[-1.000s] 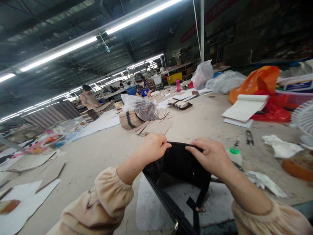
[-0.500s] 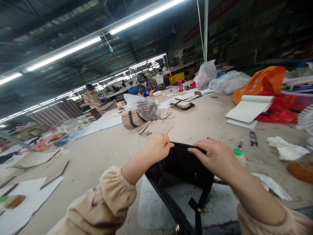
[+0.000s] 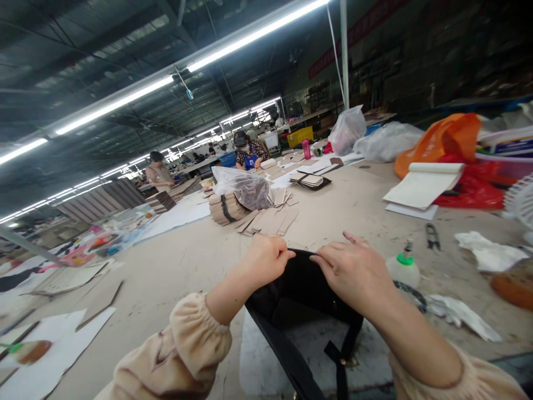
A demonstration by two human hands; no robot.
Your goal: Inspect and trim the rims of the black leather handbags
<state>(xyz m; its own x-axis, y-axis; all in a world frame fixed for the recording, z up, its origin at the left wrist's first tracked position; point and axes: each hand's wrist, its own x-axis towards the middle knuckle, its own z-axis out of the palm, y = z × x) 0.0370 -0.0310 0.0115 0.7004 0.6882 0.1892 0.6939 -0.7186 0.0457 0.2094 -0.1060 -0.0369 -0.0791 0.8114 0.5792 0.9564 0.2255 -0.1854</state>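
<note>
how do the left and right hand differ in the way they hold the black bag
The left hand is curled into a tight fist on the top edge of the black bag; the right hand lies flatter, fingers stretched over that edge. The left hand is at the edge's left end, the right hand nearer the green-capped bottle. Both grip the same edge, thumbs pointing towards each other.

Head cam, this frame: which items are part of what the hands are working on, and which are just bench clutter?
In hand:
- black bag, top edge gripped by left hand and right hand
- its strap, hanging in front

Lying about:
- green-capped bottle
- snips
- notepad
- orange bag
- cardboard pieces
- white rag
</note>
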